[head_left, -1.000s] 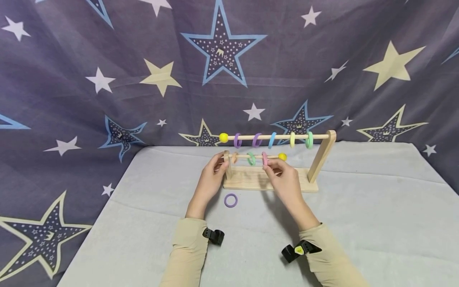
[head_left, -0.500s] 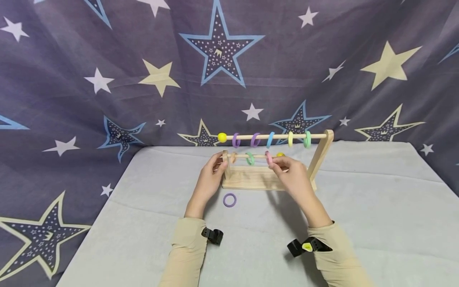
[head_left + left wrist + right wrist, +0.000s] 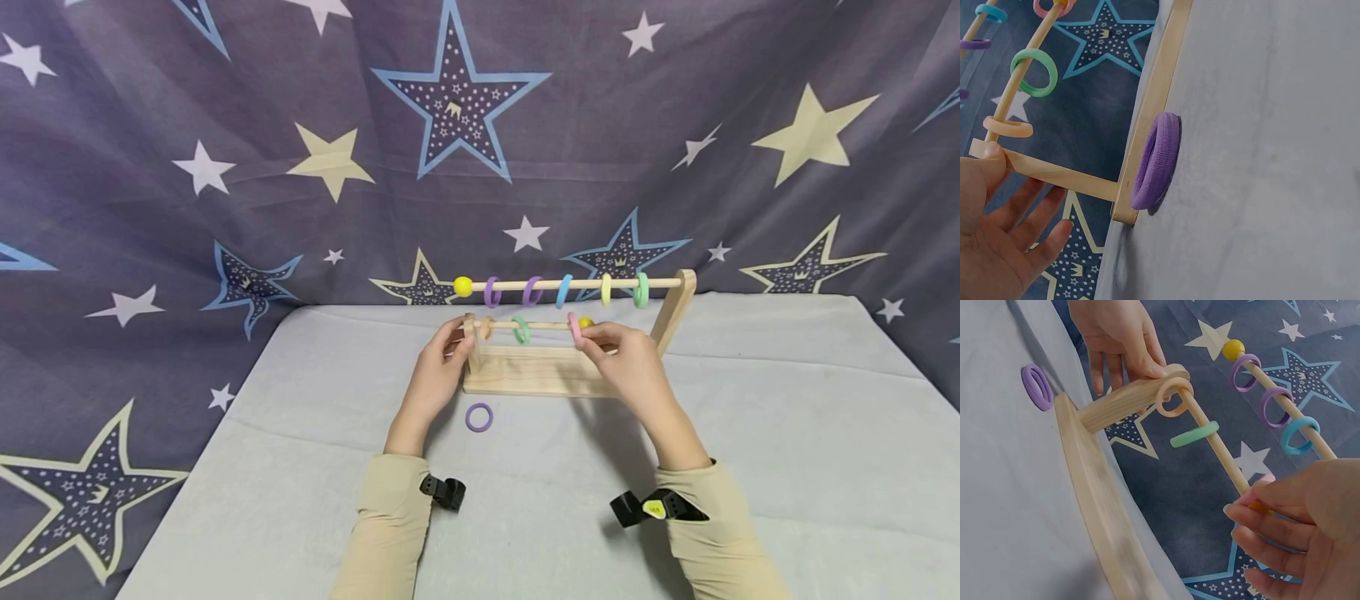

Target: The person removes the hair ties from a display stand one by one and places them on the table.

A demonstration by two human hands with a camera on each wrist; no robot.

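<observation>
My right hand (image 3: pixel 630 358) pinches a pink hair tie (image 3: pixel 574 325) between thumb and fingertips, beside the yellow ball (image 3: pixel 587 322) that ends the lower rod (image 3: pixel 546 326) of a wooden stand (image 3: pixel 532 379). Farther left along that rod hang a green hair tie (image 3: pixel 1052 72) and an orange one (image 3: pixel 1010 129). With thumb and fingers, my left hand (image 3: pixel 437 371) holds the top of the stand's short left post (image 3: pixel 1066 175). A purple hair tie (image 3: pixel 1170 156) lies on the table in front of the stand's base.
Above, the longer upper rod (image 3: pixel 513 286) carries several hair ties in purple, blue, yellow and green, with a yellow ball (image 3: pixel 462 287) at its left end. It joins a tall right post (image 3: pixel 675 308). A star-patterned curtain (image 3: pixel 300 75) hangs behind the grey-covered table (image 3: pixel 262 517).
My right hand has moved right along the lower rod with the pink hair tie, up to the yellow ball. The left hand keeps its hold on the post.
</observation>
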